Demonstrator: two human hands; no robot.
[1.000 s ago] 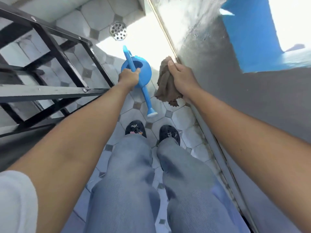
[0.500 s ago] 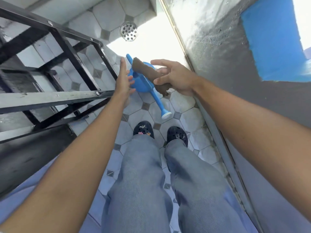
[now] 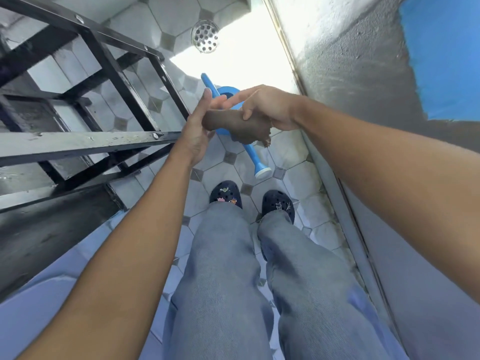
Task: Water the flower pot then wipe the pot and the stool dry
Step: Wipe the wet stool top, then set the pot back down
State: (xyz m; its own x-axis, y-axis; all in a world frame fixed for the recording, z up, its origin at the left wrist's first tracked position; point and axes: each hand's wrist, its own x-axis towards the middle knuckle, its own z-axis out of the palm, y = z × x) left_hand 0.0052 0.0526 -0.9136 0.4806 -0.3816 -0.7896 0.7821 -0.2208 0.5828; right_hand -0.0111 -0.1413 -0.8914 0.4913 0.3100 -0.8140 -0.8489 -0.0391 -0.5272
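Two hands are showing, one brown cloth [image 3: 235, 126], one blue watering can [image 3: 249, 149], one round drain [image 3: 205, 36], two dark clogs [image 3: 226, 194] and one black metal frame [image 3: 85, 144].

The can is lying on the tiled floor [image 3: 291, 152] just ahead of the clogs, its spout pointing back toward the feet and its handle pointing away; the hands and cloth are covering most of its body. No flower pot or stool is showing in this view.

The floor is forming a narrow strip. The frame is bounding it on the left, with a horizontal bar ending just beside the left wrist. A grey wall [image 3: 363, 74] with a blue patch is closing it on the right, its base rail running close past the right clog. The drain is sitting well beyond the can, next to a bright sunlit patch of floor.

The right hand [image 3: 267, 107] is gripping the cloth from above, thumb and curled fingers pinching its bunched end, while its index finger is sticking out straight toward the left hand. The left hand [image 3: 198, 126] is standing open, palm facing right, fingers straight and close together, and the free end of the cloth is pressing against its palm. The left fingers are not closing round anything.
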